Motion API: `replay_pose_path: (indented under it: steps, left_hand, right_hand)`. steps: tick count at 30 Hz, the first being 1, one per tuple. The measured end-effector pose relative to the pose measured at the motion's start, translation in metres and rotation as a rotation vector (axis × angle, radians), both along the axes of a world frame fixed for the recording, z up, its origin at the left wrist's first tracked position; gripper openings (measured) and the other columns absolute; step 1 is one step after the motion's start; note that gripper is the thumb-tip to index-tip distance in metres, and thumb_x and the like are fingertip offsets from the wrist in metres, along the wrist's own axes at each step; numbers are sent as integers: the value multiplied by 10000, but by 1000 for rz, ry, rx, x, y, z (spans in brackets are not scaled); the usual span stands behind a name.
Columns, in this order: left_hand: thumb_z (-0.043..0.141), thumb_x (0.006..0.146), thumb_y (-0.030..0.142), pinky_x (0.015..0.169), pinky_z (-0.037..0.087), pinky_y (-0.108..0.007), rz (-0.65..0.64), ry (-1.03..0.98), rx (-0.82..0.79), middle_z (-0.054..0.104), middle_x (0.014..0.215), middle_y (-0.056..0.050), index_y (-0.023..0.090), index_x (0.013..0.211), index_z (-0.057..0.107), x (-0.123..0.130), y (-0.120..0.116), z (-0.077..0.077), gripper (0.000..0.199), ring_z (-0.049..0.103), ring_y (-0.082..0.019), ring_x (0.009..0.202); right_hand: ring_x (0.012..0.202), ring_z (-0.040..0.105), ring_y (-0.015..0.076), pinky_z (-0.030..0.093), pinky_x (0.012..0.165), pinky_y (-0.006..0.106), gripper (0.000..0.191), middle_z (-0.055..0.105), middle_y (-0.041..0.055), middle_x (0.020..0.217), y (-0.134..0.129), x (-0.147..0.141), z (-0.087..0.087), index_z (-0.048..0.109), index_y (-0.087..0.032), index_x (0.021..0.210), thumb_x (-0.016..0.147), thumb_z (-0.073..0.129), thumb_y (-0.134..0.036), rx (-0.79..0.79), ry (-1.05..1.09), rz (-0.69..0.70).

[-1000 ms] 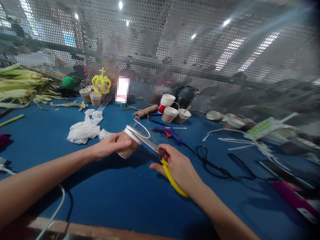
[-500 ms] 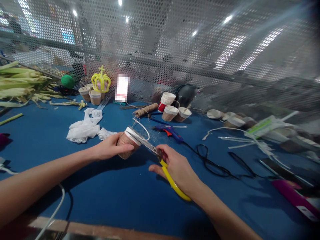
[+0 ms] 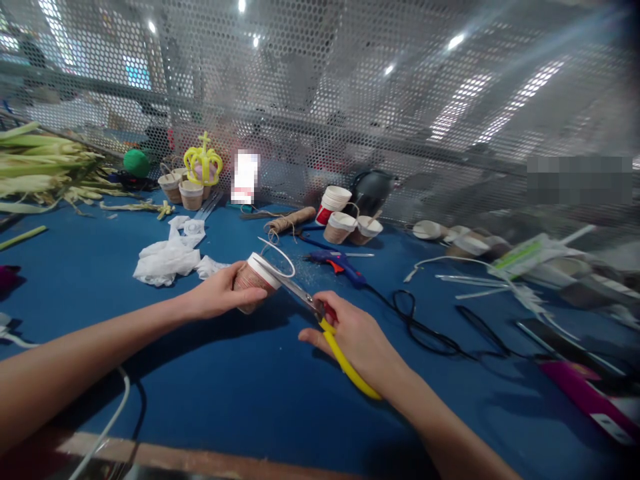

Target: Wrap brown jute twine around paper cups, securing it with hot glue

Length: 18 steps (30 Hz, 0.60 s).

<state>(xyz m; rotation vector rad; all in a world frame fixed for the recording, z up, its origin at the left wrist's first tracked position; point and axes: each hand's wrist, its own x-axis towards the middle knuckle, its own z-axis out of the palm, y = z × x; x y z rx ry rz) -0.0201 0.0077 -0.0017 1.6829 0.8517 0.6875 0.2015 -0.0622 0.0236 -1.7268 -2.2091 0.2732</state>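
Note:
My left hand point(image 3: 225, 291) grips a small paper cup point(image 3: 256, 283) wrapped in brown twine, tilted with its white rim toward the right. In my right hand point(image 3: 345, 327) is a pair of scissors point(image 3: 345, 363) with yellow handles. Their metal blades lie at the cup's rim, where a thin white strip point(image 3: 290, 257) curls away from it. How far the blades are apart is hard to make out. Just beyond the cup lies a roll of twine point(image 3: 295, 219), and a blue glue gun point(image 3: 340, 265) rests to its right.
Several twine-wrapped cups point(image 3: 340, 228) stand at the back, near a yellow crown-shaped piece point(image 3: 203, 163). Crumpled white tissue point(image 3: 165, 260) lies left of the cup. The glue gun's black cable point(image 3: 425, 337) loops on the right. A perforated metal screen point(image 3: 300, 100) borders the table.
The cup, the strip and the scissor blades have shifted very slightly left. Both hands keep their hold and stay nearly in place.

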Motion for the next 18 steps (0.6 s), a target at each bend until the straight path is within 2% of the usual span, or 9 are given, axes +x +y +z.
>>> replay_pose_path:
  steps: [7,13,18]
  left_hand:
    - [578,695,422,748,458,-340,-15,54,-8,603,954,-106,84,1046,473,4,-6,0,499,561,-218,857]
    - [602,676,430,737,466,-314,19,59,13,598,970,-112,90,1068,467,4,-6,0,536,569,-215,856]
    - [612,675,422,742,469,-315,33,55,37,600,976,-103,101,1075,470,3,-5,-2,532,574,-210,856]
  right_hand:
    - [640,526,151,424,615,275,407,558,8,763,3,-1,-5,454,-198,887,638,692,-414,-4,60,28]
    - [603,512,145,403,560,257,382,548,-1,704,0,-2,-3,457,-205,851,673,631,-494,20,37,38]
    - [539,478,123,378,516,239,342,520,-24,643,-1,-2,-2,464,-206,821,690,622,-480,51,3,28]
